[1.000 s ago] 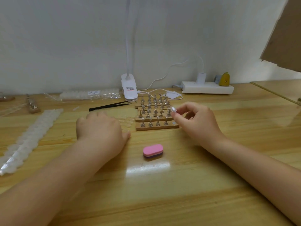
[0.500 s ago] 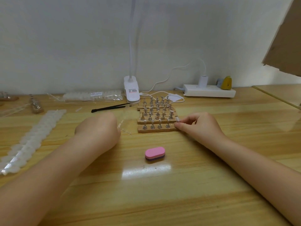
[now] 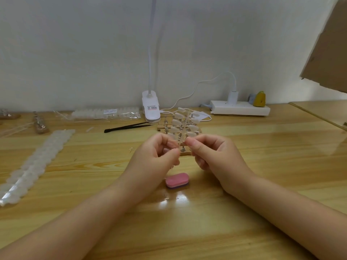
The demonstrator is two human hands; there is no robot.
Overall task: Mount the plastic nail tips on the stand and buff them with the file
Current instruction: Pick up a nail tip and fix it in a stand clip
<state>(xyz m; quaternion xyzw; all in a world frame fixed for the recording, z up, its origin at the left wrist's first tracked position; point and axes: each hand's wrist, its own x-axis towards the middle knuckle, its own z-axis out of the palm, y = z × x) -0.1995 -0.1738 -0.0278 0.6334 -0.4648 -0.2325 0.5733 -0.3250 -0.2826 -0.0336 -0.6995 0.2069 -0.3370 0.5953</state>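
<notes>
fingers (image 3: 189, 142): both hands | nail-tip strip (image 3: 183, 121) pinched between, above stand (image 3: 199, 130)

Wooden table (image 3: 262, 166), pink file (image 3: 177, 180) at centre, stand (image 3: 199, 131) at 12 o'clock, tweezers (image 3: 129, 126) at 11, power strip (image 3: 240, 110) at 1

Both forearms are bare to the frame's edge, without sleeves or jewellery.

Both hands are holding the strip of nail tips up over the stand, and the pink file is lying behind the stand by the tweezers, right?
Not quite. The head view shows the file lying in front of the stand, between the wrists, nearer the person. The rest holds: left hand and right hand pinch the strip above the stand.
</notes>
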